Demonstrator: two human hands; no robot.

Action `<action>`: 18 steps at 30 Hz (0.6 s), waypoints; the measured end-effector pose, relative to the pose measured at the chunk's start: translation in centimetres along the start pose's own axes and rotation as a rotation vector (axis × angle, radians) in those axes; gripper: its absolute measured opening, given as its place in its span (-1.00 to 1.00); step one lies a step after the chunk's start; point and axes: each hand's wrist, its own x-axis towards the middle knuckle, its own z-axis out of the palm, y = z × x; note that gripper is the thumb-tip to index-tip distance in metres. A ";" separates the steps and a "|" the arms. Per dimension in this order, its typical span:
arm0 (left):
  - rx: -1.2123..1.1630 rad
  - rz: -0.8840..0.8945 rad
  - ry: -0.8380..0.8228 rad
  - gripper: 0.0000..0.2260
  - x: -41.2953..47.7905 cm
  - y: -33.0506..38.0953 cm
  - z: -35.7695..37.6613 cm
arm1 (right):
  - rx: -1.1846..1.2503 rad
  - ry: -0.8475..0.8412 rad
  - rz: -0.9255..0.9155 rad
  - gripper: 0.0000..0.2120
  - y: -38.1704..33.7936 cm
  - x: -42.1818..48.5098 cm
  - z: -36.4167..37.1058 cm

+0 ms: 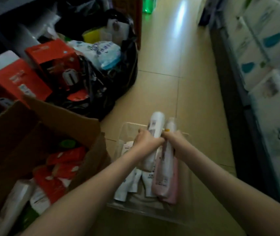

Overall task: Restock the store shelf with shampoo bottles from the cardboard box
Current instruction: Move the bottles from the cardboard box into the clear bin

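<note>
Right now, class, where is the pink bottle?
Low centre of the head view: the right hand grips the pink bottle at the clear bin, beside the white bottle in the left hand.

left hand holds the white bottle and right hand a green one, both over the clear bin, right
No: the head view shows the right hand holding a pink bottle, not green. The left hand does hold the white bottle, both over the clear bin.

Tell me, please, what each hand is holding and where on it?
Left hand grips the white bottle round its middle; right hand grips the pink bottle near its cap end.
</note>
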 end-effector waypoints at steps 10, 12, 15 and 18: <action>0.232 -0.276 -0.155 -0.08 2.3 -8.7 5.0 | -0.302 -0.060 0.165 -0.41 6.2 1.1 1.1; 0.309 -0.248 -0.190 -0.16 2.0 -7.3 3.9 | -0.644 0.024 0.020 -0.35 4.1 0.0 2.0; 0.486 0.039 -0.079 -0.40 0.2 -2.5 -1.3 | -0.681 0.106 -0.464 -0.31 -1.2 -2.0 4.6; 0.411 0.339 0.116 -0.73 -3.3 1.5 -10.2 | -0.521 0.157 -0.983 -0.43 -8.5 -4.0 9.1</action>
